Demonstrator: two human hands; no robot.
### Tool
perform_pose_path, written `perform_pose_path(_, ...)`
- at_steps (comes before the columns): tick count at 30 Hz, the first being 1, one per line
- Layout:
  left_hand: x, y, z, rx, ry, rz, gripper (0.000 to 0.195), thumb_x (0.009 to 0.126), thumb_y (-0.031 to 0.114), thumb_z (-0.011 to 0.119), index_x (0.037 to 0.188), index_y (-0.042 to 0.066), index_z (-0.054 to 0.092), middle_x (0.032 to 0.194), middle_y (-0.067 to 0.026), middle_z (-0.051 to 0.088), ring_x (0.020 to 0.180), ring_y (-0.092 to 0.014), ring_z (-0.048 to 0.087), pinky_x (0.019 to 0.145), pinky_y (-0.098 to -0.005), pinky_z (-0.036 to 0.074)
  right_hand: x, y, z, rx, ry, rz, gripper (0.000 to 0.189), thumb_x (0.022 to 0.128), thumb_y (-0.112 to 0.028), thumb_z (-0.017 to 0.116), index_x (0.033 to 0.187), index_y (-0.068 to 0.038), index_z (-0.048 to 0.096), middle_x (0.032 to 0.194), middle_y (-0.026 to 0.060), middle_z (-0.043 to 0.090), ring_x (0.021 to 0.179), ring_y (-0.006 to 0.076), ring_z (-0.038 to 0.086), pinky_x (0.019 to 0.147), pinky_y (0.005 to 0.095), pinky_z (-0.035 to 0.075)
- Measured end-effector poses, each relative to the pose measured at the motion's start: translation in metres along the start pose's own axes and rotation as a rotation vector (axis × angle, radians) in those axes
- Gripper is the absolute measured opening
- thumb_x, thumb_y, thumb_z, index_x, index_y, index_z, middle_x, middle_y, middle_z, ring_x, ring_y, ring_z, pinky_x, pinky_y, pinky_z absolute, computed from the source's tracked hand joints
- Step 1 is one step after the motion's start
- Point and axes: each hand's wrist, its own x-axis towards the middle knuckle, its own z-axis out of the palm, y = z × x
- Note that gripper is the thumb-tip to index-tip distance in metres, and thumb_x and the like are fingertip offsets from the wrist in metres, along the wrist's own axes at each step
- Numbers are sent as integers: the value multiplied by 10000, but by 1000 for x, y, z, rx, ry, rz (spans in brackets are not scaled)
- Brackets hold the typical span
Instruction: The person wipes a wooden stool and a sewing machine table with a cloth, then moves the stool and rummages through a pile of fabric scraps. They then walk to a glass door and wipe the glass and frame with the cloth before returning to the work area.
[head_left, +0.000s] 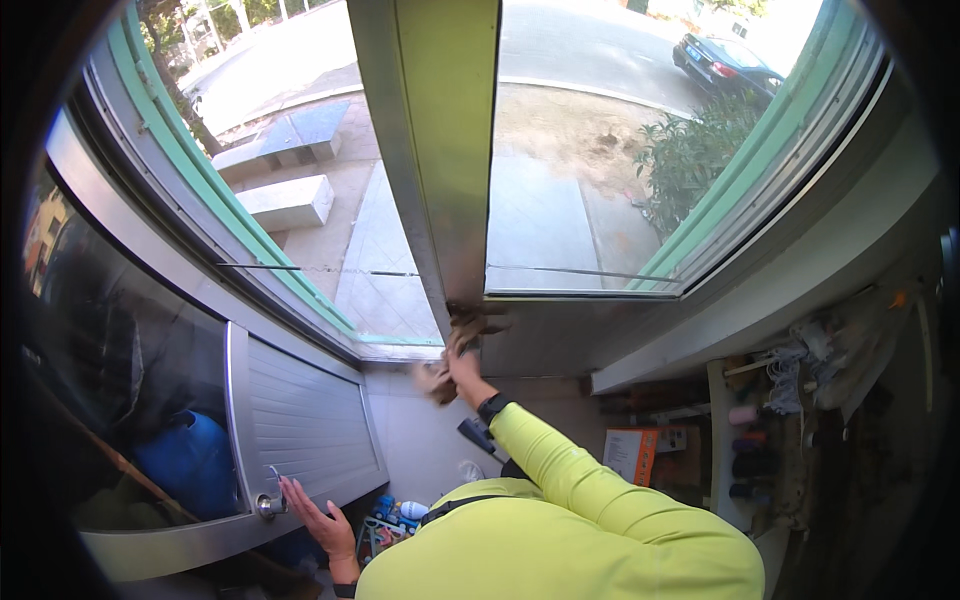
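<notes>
My right hand (463, 366) is closed on a brownish cloth (436, 381), blurred by motion, at the lower part of a metal door frame post (459, 187). Some of the cloth hangs to the left of the fingers. My left hand (324, 526) has its fingers spread beside the round metal knob (265, 505) of an inward-swung door with a ribbed lower panel (307, 420). Its fingertips are near the door's edge by the knob; whether they touch it cannot be told. Glass panes stand on both sides of the post.
A blue plastic container (187, 457) shows through the door glass. Toys (390, 517) lie on the floor beside the door. At the right are an orange and white box (630, 454) and a shelf with thread spools (744, 415). Outside are stone benches (289, 202) and a parked car (724, 64).
</notes>
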Motion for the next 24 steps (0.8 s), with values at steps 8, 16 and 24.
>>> perform_pose_path(8, -26, -20, -4, -52, 101, -117, 729, 791, -21, 491, 1467, 5, 221, 1525, -222, 221, 1419, -391, 202, 1167, -488, 154, -57, -145, -86, -245, 184, -1273, 362, 690, -133, 743, 995, 0, 603, 1135, 237, 461, 1011, 421, 477, 885, 474, 432)
perform_pose_path(16, -45, -35, 10, -96, 147, -171, 715, 802, -12, 482, 1469, 9, 225, 1525, -219, 225, 1423, -388, 197, 1168, -486, 155, -149, -468, -263, -474, 1051, -2167, 316, 795, -157, 674, 1110, -157, 649, 1136, 73, 546, 1003, 282, 530, 810, 401, 447)
perform_pose_path(24, -33, -27, 23, -112, 133, -193, 794, 760, -47, 531, 1479, 31, 203, 1531, -213, 218, 1423, -388, 198, 1170, -483, 149, -122, -457, -234, -716, 1187, -2124, 267, 829, -272, 614, 1081, -188, 638, 1163, 53, 537, 1042, 281, 489, 771, 490, 398)
